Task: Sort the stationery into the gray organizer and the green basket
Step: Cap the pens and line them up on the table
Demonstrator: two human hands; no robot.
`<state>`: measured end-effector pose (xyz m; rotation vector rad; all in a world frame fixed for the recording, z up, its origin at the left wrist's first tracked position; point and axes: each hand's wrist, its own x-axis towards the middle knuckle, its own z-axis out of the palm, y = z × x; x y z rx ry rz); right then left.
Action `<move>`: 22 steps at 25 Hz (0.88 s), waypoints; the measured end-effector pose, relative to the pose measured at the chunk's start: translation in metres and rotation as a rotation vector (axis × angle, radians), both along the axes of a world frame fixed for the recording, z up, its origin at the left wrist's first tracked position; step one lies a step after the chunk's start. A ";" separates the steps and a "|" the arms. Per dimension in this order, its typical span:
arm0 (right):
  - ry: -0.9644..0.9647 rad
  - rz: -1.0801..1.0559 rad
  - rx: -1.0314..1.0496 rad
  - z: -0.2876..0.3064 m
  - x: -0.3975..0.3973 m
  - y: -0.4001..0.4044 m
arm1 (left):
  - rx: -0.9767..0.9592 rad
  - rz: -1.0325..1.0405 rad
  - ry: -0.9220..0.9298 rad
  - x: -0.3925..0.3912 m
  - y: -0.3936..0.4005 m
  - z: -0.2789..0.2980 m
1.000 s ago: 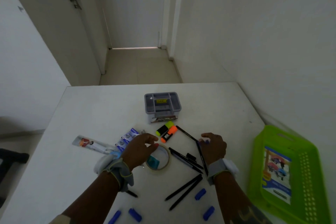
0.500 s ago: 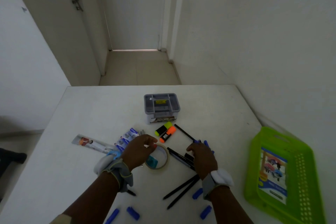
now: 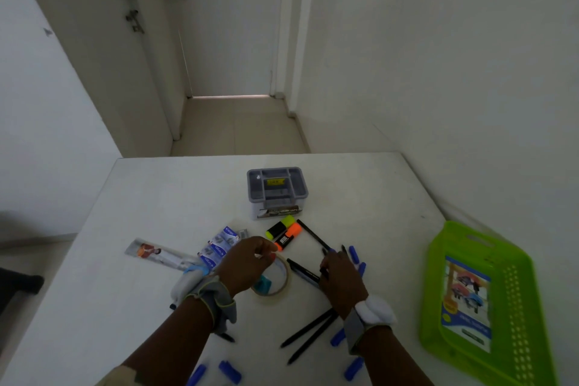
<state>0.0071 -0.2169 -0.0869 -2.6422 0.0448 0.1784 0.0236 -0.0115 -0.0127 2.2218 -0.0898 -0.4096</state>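
Observation:
The gray organizer [image 3: 277, 188] stands at the table's middle back. At the right edge lies the green basket [image 3: 438, 260], holding a printed card. My left hand [image 3: 247, 263] is curled over a clear tape roll [image 3: 280, 287] and pinches at its far rim. My right hand [image 3: 340, 276] grips black pens [image 3: 324, 257]; blue caps [image 3: 354, 255] show beside its fingers. Yellow [image 3: 280, 226] and orange [image 3: 289, 236] highlighters lie just in front of the organizer. Another black pen [image 3: 302, 269] lies between my hands.
A ruler pack [image 3: 159, 254] and blue packets [image 3: 219, 244] lie left of my left hand. Two black pens [image 3: 308, 334] and several loose blue caps [image 3: 230, 371] sit near the front edge. A teal item [image 3: 263, 283] sits inside the tape roll.
My right hand has shifted left and closed around the pens, lifting their tips. My left hand has stayed on the tape roll.

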 end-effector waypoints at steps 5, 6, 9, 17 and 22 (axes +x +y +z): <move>0.010 0.121 -0.142 -0.026 -0.009 0.006 | -0.023 -0.006 -0.037 0.001 -0.005 0.010; 0.020 0.135 -0.159 -0.026 -0.011 0.006 | -0.027 0.003 -0.047 0.002 -0.006 0.012; -0.088 0.156 -0.207 -0.011 -0.005 0.008 | -0.023 0.016 -0.046 0.003 -0.008 0.020; -0.285 0.210 0.141 0.097 0.003 0.042 | -0.659 0.331 0.348 0.006 -0.025 0.037; -0.519 -0.180 0.553 0.104 0.006 0.041 | -1.249 0.692 0.394 0.019 -0.016 0.051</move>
